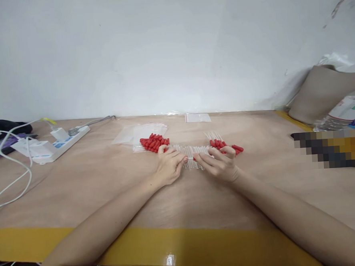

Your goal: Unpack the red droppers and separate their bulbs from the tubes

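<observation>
My left hand (169, 166) and my right hand (220, 163) meet at the table's middle, fingers pinched together on a thin clear glass tube (190, 159) held between them. Behind the hands lies a row of several clear tubes (190, 150). A pile of red rubber bulbs (154, 143) sits behind my left hand. Several finished droppers with red bulbs (226, 145) lie behind my right hand.
Clear plastic bags (141, 132) lie behind the red bulbs; a small zip bag (198, 117) rests near the wall. A white power strip (55, 146) with plugs and white cables (14, 179) is at the left. A beige bag (322, 92) and plastic bottle (344, 112) stand right. Yellow tape (172, 247) edges the table front.
</observation>
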Demonstrator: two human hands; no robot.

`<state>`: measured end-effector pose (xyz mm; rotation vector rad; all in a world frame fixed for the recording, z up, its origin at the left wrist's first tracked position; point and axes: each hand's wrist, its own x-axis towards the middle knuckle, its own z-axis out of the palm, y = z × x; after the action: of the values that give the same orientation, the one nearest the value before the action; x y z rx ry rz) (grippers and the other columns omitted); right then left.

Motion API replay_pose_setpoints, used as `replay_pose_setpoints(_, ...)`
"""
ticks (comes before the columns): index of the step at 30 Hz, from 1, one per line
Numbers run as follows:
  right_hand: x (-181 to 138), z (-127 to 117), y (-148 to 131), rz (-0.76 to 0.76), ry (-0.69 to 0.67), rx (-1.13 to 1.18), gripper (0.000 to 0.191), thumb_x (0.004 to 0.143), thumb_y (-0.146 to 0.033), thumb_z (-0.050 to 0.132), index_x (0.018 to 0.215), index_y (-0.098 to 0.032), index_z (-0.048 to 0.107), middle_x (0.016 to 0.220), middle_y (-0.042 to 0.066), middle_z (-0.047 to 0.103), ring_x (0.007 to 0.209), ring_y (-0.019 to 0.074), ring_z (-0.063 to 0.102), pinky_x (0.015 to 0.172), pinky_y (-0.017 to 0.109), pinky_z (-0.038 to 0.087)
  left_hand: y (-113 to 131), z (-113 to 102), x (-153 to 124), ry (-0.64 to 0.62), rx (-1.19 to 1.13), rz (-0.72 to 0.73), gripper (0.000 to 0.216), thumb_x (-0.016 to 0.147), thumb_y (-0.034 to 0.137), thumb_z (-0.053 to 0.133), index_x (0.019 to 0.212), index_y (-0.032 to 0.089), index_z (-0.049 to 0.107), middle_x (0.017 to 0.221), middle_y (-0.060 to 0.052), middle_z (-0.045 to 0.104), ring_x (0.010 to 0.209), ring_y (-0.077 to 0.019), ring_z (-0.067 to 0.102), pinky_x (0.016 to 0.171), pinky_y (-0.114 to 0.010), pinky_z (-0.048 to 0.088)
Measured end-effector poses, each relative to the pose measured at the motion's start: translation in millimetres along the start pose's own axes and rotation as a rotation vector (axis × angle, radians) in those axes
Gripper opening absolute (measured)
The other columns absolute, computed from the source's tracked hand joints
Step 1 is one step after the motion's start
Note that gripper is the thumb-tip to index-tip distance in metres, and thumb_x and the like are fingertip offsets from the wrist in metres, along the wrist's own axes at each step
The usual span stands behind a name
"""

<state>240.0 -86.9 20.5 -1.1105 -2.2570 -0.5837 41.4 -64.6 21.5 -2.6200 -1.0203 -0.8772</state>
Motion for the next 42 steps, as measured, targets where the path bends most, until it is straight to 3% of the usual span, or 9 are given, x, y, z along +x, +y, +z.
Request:
replay_pose_setpoints(8,-1,-6,10,0.229,-0.085,0.131,0.028,0.089,-0.032,0.039,0.082,-0.035,0.067,0.083,-0.006,0.068,0.075,0.0127,0.056,0.068,0.033,0.023,-10,-1,-3,-0.019,-0.068,-0.041,0.037,0.091,0.030,0.028,0.067,0.018,0.055,0.065,0.000,0.059,0.061,-0.0125,0.050,0.062,-0.029,0.033)
replay_pose_setpoints(11,-3,-5,32,0.423,0.026,0.074,0.027,0.085,-0.038,0.044,0.075,-0.031,0.068,0.082,-0.001,0.068,0.078,0.0163,0.056,0.075,0.036,0.025,-26,-3,-6,0.040,-0.106,-0.155,0.037,0.091,0.029,0.027,0.071,0.017,0.056,0.067,-0.001,0.056,0.060,-0.0119,0.051,0.058,-0.025,0.038)
replay_pose_setpoints(15,-4,-3,72,0.625,0.162,0.212,0.026,0.081,-0.037,0.048,0.083,-0.021,0.068,0.089,0.006,0.064,0.078,0.0158,0.055,0.075,0.031,0.037,-44,-4,-6,0.136,-0.092,-0.218,0.029,0.091,0.023,0.030,0.094,0.016,0.058,0.082,-0.004,0.055,0.078,-0.0142,0.052,0.071,-0.027,0.043)
replay_pose_setpoints(17,-5,-1,93,0.780,0.125,0.293,0.027,0.077,-0.036,0.052,0.090,-0.019,0.067,0.093,0.007,0.061,0.073,0.0142,0.055,0.068,0.027,0.041,-49,-1,-6,0.166,-0.075,-0.194,0.030,0.090,0.020,0.031,0.111,0.018,0.052,0.090,-0.005,0.051,0.084,-0.0146,0.051,0.076,-0.028,0.044)
replay_pose_setpoints(19,-9,2,113,0.937,-0.007,0.356,0.027,0.074,-0.032,0.054,0.094,-0.018,0.066,0.091,0.006,0.061,0.072,0.0139,0.055,0.067,0.026,0.042,-52,5,-7,0.186,-0.050,-0.160,0.034,0.088,0.017,0.033,0.119,0.018,0.048,0.091,-0.006,0.048,0.084,-0.0145,0.050,0.076,-0.028,0.045)
replay_pose_setpoints(23,-21,9,144,1.094,-0.112,0.460,0.038,0.067,-0.032,0.061,0.101,-0.016,0.058,0.076,0.003,0.061,0.067,0.0138,0.056,0.058,0.024,0.042,-54,13,-8,0.226,0.013,-0.126,0.031,0.084,0.014,0.038,0.111,0.017,0.053,0.083,-0.005,0.048,0.076,-0.0141,0.050,0.069,-0.027,0.046)
replay_pose_setpoints(26,-27,11,156,1.131,-0.111,0.413,0.037,0.060,-0.033,0.067,0.092,-0.015,0.058,0.074,0.003,0.062,0.065,0.0142,0.056,0.054,0.024,0.040,-52,15,-7,0.226,0.037,-0.111,0.022,0.082,0.013,0.040,0.095,0.016,0.057,0.079,-0.004,0.052,0.073,-0.0145,0.052,0.065,-0.026,0.046)
replay_pose_setpoints(31,-27,6,152,1.107,-0.266,0.488,0.022,0.060,-0.037,0.067,0.069,-0.017,0.062,0.069,0.003,0.064,0.061,0.0129,0.055,0.052,0.023,0.039,-47,17,-6,0.169,0.048,-0.067,0.016,0.077,0.010,0.043,0.075,0.016,0.057,0.072,-0.003,0.054,0.066,-0.0129,0.053,0.059,-0.023,0.045)
replay_pose_setpoints(42,-28,9,148,1.006,-0.412,0.691,0.026,0.054,-0.038,0.072,0.065,-0.016,0.063,0.059,0.002,0.063,0.057,0.0128,0.055,0.053,0.023,0.043,-37,16,-9,0.082,-0.072,-0.056,0.020,0.077,0.029,0.053,0.084,0.014,0.063,0.084,-0.007,0.055,0.073,-0.0150,0.055,0.066,-0.027,0.048)
